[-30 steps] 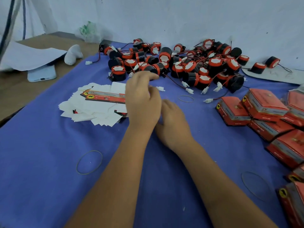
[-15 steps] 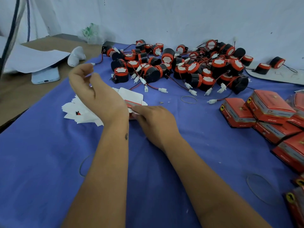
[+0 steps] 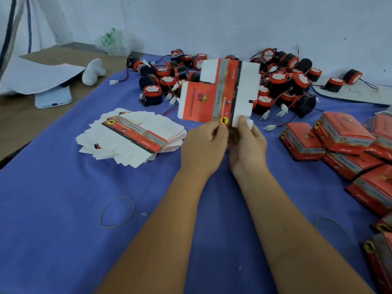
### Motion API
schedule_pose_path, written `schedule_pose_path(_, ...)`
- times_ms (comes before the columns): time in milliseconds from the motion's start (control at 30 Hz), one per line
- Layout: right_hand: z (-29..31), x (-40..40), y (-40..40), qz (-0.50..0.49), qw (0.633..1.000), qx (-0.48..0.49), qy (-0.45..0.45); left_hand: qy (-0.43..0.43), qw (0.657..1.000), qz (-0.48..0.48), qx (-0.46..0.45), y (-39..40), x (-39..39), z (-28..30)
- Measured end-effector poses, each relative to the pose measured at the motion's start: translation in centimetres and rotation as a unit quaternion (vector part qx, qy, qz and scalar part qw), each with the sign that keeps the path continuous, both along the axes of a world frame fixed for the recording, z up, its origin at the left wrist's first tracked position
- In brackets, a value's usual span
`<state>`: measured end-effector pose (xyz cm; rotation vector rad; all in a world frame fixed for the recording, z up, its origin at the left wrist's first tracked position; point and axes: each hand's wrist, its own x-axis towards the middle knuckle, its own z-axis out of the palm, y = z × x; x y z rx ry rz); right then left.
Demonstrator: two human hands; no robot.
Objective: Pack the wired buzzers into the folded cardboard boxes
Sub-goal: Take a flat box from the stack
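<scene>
Head view: left hand and right hand pinching the near edge of a flat box blank, held upright, unfolded. Beyond it, loose wired buzzers piled, unpacked. Right of the hands, several closed boxes; left, a stack of blanks remaining.

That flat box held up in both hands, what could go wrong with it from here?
The flat box blank is pinched only at its lower edge by the left hand and right hand, so it may flop or crease off its fold lines. It also hangs just in front of the buzzer pile, and might snag a loose wire. The stack of blanks is fanned out and could slide further apart.
</scene>
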<state>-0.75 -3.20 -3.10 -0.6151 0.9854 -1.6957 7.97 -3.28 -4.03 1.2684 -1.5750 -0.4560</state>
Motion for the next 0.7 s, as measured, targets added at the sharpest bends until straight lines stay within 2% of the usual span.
schedule_pose_path(67, 0.0, -0.8, -0.1, -0.049, 0.999, 0.001, 0.016, 0.001, 0.996, 0.08, 0.049, -0.7, 0.7, -0.1)
schedule_pose_path(133, -0.1, -1.7, -0.1, -0.072, 0.997, 0.003, 0.034, 0.075, 0.985, 0.123, 0.097, -1.4, 1.5, -0.2)
schedule_pose_path(200, -0.4, -2.6, 0.0, -0.118, 0.987, 0.015, 0.111, 0.179, 0.966, 0.133, 0.133, -1.6, 2.2, 0.1)
schedule_pose_path(267, -0.3, -3.1, 0.3, -0.165, 0.963, 0.027, 0.212, 0.2, 0.962, 0.117, 0.146, -1.5, 2.3, 0.2)
schedule_pose_path(333, -0.4, -3.3, 0.8, -0.183, 0.94, 0.019, 0.289, 0.188, 0.972, 0.071, 0.118, -1.2, 1.8, 0.5)
schedule_pose_path(467, -0.9, -3.6, 2.0, -0.14, 0.887, -0.033, 0.438, 0.197, 0.979, -0.031, -0.036, -0.4, 0.6, 1.3)
schedule_pose_path(600, -1.1, -3.8, 2.4, -0.165, 0.777, -0.099, 0.599, 0.184, 0.975, -0.03, -0.124, 0.1, 0.1, 1.4)
schedule_pose_path(633, -1.1, -3.7, 2.4, -0.178, 0.757, -0.112, 0.619, 0.168, 0.976, -0.027, -0.134, 0.2, 0.0, 1.4)
schedule_pose_path(700, -1.2, -3.7, 2.4, -0.198, 0.743, -0.121, 0.628, 0.17, 0.976, -0.017, -0.135, 0.4, 0.0, 1.4)
